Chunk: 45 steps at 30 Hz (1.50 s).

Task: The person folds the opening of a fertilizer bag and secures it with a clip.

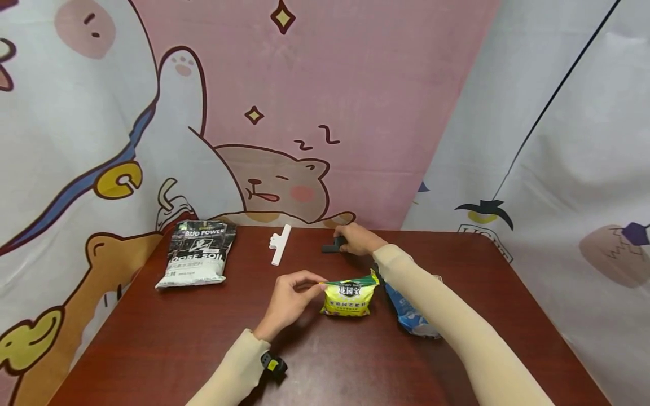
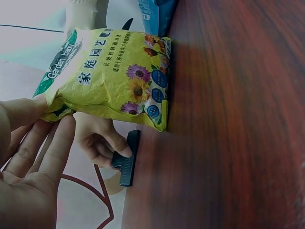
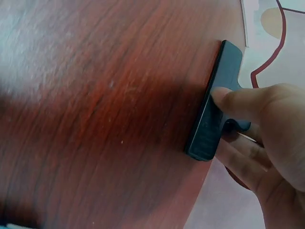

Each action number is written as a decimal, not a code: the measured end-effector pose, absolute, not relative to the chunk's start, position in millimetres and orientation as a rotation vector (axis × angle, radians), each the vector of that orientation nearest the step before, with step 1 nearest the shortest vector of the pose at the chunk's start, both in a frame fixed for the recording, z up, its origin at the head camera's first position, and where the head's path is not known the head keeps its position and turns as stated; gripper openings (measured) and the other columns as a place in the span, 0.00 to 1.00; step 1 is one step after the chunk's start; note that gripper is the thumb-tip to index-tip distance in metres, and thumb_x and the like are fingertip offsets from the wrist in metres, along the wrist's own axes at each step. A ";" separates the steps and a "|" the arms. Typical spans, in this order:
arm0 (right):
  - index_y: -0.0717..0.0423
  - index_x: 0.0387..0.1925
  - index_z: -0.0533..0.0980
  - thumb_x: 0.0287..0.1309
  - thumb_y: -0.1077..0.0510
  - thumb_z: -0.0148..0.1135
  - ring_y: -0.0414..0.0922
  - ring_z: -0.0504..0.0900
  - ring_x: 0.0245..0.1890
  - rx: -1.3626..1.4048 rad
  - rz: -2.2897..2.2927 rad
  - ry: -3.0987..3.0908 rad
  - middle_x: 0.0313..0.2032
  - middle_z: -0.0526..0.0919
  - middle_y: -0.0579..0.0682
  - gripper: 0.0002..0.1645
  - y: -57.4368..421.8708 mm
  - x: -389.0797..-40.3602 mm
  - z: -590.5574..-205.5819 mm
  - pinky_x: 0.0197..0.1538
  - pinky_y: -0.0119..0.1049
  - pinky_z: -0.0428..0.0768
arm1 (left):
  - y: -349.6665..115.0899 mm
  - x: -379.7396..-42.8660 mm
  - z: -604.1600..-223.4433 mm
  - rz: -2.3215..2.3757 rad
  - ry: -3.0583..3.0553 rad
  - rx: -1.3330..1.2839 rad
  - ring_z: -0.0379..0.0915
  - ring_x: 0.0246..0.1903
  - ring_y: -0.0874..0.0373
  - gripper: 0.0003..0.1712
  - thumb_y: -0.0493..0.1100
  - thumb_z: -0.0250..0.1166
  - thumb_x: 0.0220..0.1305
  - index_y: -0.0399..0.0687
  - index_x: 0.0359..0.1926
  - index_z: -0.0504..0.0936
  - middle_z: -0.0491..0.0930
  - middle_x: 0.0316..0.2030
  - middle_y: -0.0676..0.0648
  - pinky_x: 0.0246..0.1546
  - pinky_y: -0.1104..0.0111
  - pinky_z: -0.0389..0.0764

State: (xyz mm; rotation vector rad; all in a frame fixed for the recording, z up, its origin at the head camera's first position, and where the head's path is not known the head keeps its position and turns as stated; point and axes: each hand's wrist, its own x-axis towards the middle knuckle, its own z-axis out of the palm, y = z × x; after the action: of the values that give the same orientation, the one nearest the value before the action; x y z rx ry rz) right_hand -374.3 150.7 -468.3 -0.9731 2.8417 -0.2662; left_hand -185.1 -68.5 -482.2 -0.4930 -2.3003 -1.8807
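A yellow and green fertilizer bag [image 1: 347,298] with flower pictures stands near the middle of the table. My left hand [image 1: 294,299] pinches its upper left corner between thumb and fingers; the left wrist view shows the folded corner in that grip. At the table's far side, my right hand [image 1: 358,239] holds a black bag clip [image 3: 214,105]. In the right wrist view the thumb lies on the clip's flat bar and the fingers are behind it. The clip is close to the table's back edge.
A white bag clip [image 1: 281,245] lies at the back, left of the black one. Farther left is a black and white soil bag [image 1: 199,254]. A blue bag [image 1: 411,313] lies partly under the right forearm. A printed cloth [image 1: 381,113] hangs behind the table.
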 end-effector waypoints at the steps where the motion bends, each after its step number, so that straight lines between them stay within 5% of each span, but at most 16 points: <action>1: 0.54 0.54 0.80 0.63 0.59 0.71 0.49 0.86 0.47 -0.987 -0.292 2.846 0.47 0.87 0.53 0.18 151.1 -374.5 -468.7 0.53 0.45 0.84 | -68.5 -185.3 -482.3 -1.878 -2.300 -0.495 0.88 0.40 0.61 0.04 0.41 0.73 0.64 0.56 0.38 0.91 0.91 0.37 0.54 0.46 0.69 0.87; 9: 0.52 0.43 0.87 0.65 0.59 0.69 0.44 0.87 0.41 -1.026 -0.562 2.835 0.42 0.90 0.48 0.07 158.0 -376.7 -469.5 0.47 0.43 0.86 | -67.7 -185.5 -483.1 -1.881 -2.303 -0.491 0.88 0.40 0.62 0.04 0.41 0.73 0.64 0.57 0.38 0.91 0.91 0.37 0.55 0.46 0.68 0.87; 20: 0.61 0.56 0.83 0.62 0.55 0.72 0.53 0.87 0.52 -0.784 -0.712 2.808 0.51 0.89 0.56 0.23 160.5 -372.5 -468.5 0.56 0.48 0.84 | -68.1 -183.4 -483.3 -1.884 -2.323 -0.483 0.88 0.41 0.62 0.04 0.42 0.73 0.65 0.59 0.38 0.92 0.91 0.37 0.56 0.47 0.68 0.86; 45: 0.58 0.43 0.87 0.59 0.63 0.72 0.50 0.88 0.44 -0.714 -0.852 2.874 0.42 0.90 0.53 0.10 172.2 -351.4 -447.8 0.50 0.47 0.86 | -67.9 -183.4 -481.8 -1.855 -2.327 -0.479 0.88 0.42 0.62 0.04 0.43 0.73 0.65 0.61 0.38 0.92 0.91 0.37 0.58 0.47 0.68 0.86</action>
State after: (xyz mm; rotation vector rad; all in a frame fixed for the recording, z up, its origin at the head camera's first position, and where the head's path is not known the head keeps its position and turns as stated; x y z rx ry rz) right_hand -351.4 172.2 -447.8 -0.7143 2.8739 -0.8523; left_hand -183.4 -67.9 -481.8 -0.4790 -2.3269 -1.8549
